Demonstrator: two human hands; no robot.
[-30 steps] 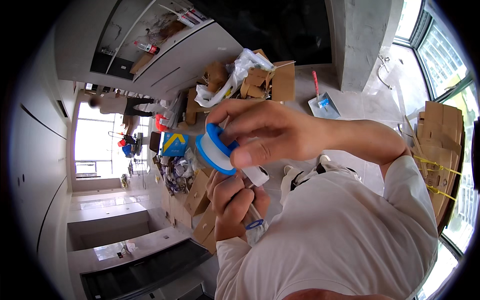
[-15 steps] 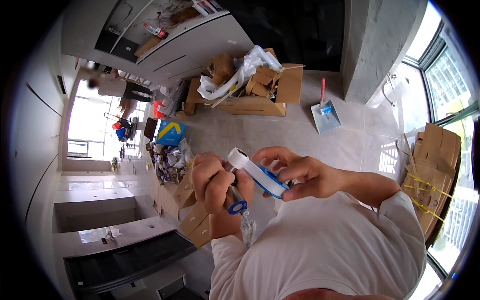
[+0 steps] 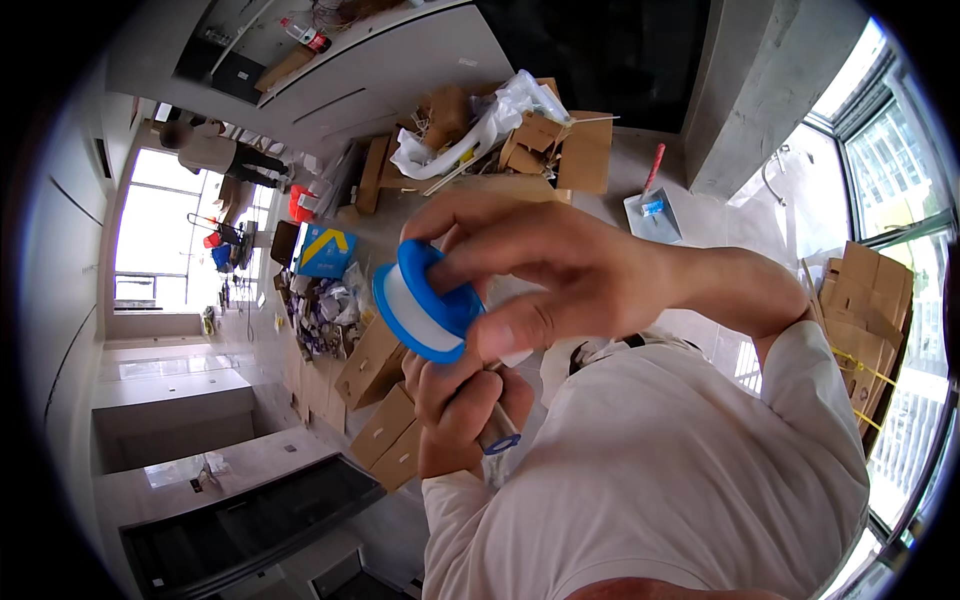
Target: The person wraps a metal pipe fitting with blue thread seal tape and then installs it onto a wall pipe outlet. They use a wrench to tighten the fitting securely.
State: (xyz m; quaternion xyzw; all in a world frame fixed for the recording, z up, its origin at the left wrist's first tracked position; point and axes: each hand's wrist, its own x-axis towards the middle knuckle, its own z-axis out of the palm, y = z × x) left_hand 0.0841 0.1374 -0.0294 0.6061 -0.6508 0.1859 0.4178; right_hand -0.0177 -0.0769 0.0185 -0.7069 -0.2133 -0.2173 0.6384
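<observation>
Right grip [image 3: 565,265] pinches blue-rimmed spool [image 3: 415,308]; left grip [image 3: 460,400] seems wrapped round tube [image 3: 497,430], end free.

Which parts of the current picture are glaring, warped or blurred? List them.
In the head view, the left window glares white; the right windows bend toward the dark rim; the distant person is blurred at the head, while the blue spool looks fairly clear.

The right hand [image 3: 580,265] hides part of the blue-rimmed spool [image 3: 418,318], and the left hand [image 3: 455,400] covers much of the metal tube [image 3: 497,432]. The far cardboard box [image 3: 585,160] is partly hidden behind the right hand. At far left, another person [image 3: 212,153] is small, the head blurred.
</observation>
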